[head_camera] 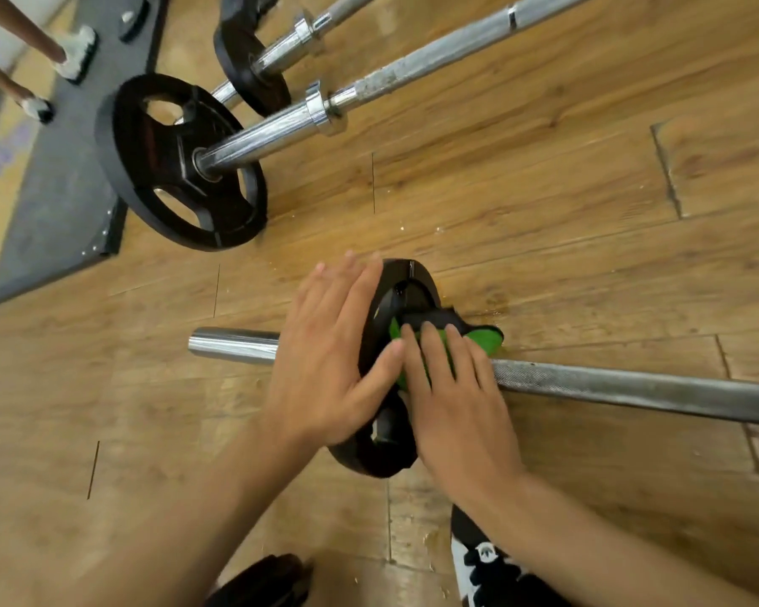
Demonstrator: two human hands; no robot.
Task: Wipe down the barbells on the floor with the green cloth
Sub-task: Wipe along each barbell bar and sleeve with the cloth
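1. Right hand [461,400]: fingers straight and close together, pressing the green cloth [485,339] flat against the inner face of the small plate [406,284], where the shaft meets it.
2. Left hand [325,357]: fingers spread slightly and laid flat on the outer face of the small plate. The thumb reaches across the rim to touch the right forefinger.
3. Green cloth: mostly hidden under the right fingers. One green corner shows just beyond them, lying over the shaft. A dark fold sits above the fingertips, and whether it belongs to the cloth cannot be told.
4. Bottom edge: a black-and-white shoe [483,562], cut off by the frame. Left of it is a dark object [264,580], blurred and not identifiable.
5. Nearest barbell [632,387]: lies on the wooden floor [544,212], running left to right. Its chrome sleeve end projects left of the left hand. The knurled shaft is cut off at the right edge. The hands hide the hub and the middle of the small plate.
6. Second barbell [281,129]: well apart, further away, lying diagonally. Its large plate [172,203] stands on the floor beside the grey mat [58,190]. The shaft runs out of frame at the top right.
7. Third barbell [281,48]: just behind the second and roughly parallel to it. Its far plate [246,76] is partly cut off at the top.
8. Top left corner: another person's lower legs [31,32] stand on the grey mat, blurred.
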